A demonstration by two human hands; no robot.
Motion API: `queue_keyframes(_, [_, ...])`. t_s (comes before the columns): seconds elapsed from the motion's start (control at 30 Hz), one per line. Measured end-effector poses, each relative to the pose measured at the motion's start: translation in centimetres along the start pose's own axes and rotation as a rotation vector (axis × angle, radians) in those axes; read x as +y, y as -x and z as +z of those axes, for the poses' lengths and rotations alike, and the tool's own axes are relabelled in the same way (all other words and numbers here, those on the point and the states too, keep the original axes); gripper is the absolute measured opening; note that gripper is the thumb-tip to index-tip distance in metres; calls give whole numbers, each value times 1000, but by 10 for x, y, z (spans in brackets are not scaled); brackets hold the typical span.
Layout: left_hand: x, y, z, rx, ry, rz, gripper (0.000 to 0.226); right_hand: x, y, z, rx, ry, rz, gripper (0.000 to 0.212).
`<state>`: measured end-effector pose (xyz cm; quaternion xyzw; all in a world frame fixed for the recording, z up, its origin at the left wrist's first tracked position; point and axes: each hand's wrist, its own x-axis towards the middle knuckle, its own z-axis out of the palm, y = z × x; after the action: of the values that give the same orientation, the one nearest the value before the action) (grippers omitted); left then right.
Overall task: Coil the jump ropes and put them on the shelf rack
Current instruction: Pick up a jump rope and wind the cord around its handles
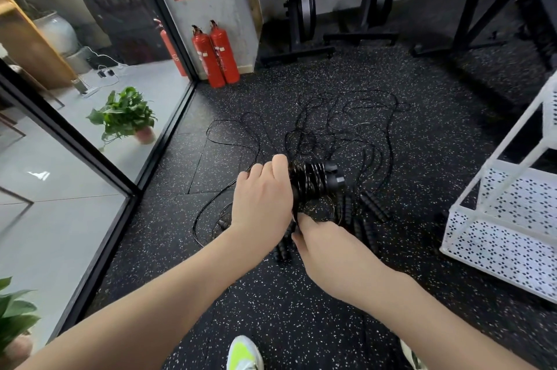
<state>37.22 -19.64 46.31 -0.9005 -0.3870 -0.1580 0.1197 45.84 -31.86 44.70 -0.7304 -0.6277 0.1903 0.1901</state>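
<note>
Left hand point(262, 201), palm down, clenches the coiled rope point(313, 181). Right hand point(324, 244), just below, pinches its loose cord; fingertips hidden.

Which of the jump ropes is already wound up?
The one in the left hand: the coiled jump rope has cord wrapped round its paired handles. The other jump ropes lie loose on the floor.

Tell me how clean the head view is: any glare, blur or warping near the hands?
Head view: hands and wrapped jump rope reasonably sharp; forearms soft toward the bottom edge; wide-angle bend tilts the white shelf rack; pale glare patch on the glass partition at left.
</note>
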Motion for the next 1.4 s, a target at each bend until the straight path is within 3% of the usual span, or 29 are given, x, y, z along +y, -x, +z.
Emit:
queue_keyframes(0.07, [3, -1, -2, -102, 4, -52, 33, -3, 3, -6, -33, 27, -12, 22])
queue_keyframes(0.3, [7, 6, -1, -167, -56, -7, 29, -2, 13, -22, -9, 77, -46, 22])
queue_keyframes(0.5, [-4, 21, 9, -120, -43, 346, 53, 9, 10, -50, 117, 171, -99, 32])
queue_keyframes(0.57, [-10, 24, 15, -117, 53, 483, 48, 14, 6, -60, 148, 145, -115, 32])
queue_keyframes(0.67, [-15, 25, 12, -134, 212, 628, 39, 27, -4, -70, 140, 22, -85, 33])
queue_keyframes(0.83, [-25, 26, 1, -57, 432, 699, 25, 47, -11, -77, 100, -461, -102, 16])
queue_keyframes(1.07, [-19, 31, -9, 217, 628, 566, 38, 70, -15, -59, 10, -991, -25, 12])
queue_keyframes(1.1, [-18, 31, -9, 238, 668, 528, 38, 71, -14, -54, -4, -988, -10, 10])
queue_keyframes(1.2, [-12, 30, -11, 291, 744, 402, 33, 63, -7, -40, -70, -863, 47, 31])
queue_keyframes(1.33, [-9, 26, -8, 226, 683, 204, 46, 35, -1, -28, -142, -804, 91, 34])
queue_keyframes(1.4, [-12, 22, -7, 171, 648, 114, 55, 22, 0, -23, -186, -605, 94, 22])
